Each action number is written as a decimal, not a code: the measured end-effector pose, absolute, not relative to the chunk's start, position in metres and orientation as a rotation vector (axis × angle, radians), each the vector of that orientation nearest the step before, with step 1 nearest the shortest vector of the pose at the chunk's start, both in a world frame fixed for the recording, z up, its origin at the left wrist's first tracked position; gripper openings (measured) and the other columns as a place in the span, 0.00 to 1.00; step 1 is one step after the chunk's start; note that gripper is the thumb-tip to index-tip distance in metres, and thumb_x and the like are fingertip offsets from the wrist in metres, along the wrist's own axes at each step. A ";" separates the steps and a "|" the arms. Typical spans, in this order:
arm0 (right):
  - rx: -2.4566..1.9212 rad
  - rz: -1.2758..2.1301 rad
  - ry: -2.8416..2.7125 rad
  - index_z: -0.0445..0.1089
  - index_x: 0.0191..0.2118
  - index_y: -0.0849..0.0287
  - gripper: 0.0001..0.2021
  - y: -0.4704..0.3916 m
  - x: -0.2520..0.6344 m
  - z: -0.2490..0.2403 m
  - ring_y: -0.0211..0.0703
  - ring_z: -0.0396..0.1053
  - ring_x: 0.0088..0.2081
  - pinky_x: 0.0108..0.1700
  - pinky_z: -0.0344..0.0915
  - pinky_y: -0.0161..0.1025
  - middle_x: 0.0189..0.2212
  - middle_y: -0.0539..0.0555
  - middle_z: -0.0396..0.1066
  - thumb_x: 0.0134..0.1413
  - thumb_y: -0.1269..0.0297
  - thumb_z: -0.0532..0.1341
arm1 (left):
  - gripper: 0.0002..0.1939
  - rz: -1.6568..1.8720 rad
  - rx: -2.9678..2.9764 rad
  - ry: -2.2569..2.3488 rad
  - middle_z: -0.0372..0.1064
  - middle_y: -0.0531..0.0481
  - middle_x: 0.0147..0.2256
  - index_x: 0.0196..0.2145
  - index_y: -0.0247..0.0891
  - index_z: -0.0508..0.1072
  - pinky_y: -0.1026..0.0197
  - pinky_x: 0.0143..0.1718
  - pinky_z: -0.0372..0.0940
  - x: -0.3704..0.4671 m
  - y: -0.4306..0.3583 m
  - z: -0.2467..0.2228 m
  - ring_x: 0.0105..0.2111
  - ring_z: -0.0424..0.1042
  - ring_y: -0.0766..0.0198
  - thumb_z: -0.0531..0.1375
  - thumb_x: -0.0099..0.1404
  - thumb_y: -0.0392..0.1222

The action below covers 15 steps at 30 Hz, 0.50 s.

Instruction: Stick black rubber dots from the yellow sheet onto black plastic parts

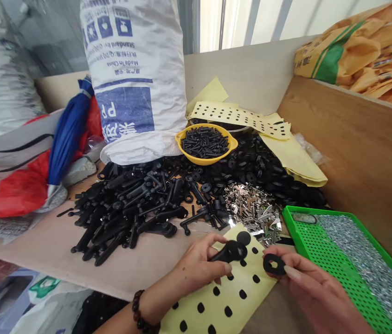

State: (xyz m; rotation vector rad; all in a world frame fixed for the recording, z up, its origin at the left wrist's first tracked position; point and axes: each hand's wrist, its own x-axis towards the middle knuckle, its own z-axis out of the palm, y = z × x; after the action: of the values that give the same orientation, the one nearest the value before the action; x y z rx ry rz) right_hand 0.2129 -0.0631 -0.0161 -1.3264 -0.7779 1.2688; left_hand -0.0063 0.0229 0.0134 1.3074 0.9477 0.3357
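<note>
In front of me, my left hand [201,262] holds a black plastic crank handle [229,253] between thumb and fingers, its round end pointing right. My right hand [312,283] pinches a black ring [267,264] with a pale hole in its middle, a short way to the right of the handle. Beneath both hands lies a yellow sheet [251,304] bearing rows of black dots. A larger black disc [243,238] shows just beyond the handle's round end; I cannot tell whether it touches it. A heap of similar black handles [122,204] spreads at the left.
Small metal clips [247,206] lie piled beyond the sheet. A yellow bowl [205,161] holds black screw-like pieces, with black round parts [251,157] heaped beside it. At right, a green tray [324,260] contains small metal bits, bordered by a wooden board [356,144]. A white sack [161,83] stands behind.
</note>
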 end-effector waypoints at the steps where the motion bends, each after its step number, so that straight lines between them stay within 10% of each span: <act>1: -1.297 1.307 -0.752 0.71 0.23 0.56 0.14 -0.062 0.211 -0.012 0.57 0.69 0.45 0.43 0.69 0.45 0.42 0.58 0.74 0.43 0.50 0.68 | 0.27 0.323 1.249 0.913 0.67 0.58 0.25 0.50 0.38 0.65 0.69 0.22 0.59 -0.004 0.022 0.008 0.20 0.65 0.70 0.63 0.52 0.38; 15: -1.267 1.479 -0.761 0.66 0.21 0.57 0.15 -0.056 0.197 -0.011 0.50 0.65 0.40 0.41 0.60 0.41 0.38 0.55 0.71 0.46 0.52 0.66 | 0.24 0.258 1.075 0.832 0.69 0.53 0.27 0.44 0.33 0.71 0.70 0.18 0.57 0.015 0.020 0.002 0.16 0.64 0.73 0.55 0.46 0.31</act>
State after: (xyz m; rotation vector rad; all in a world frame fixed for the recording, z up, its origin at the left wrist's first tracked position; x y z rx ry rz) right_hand 0.1971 -0.0558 -0.0108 -1.2666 -0.7609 1.4788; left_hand 0.0145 0.0198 0.0021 1.0752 0.8324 0.2577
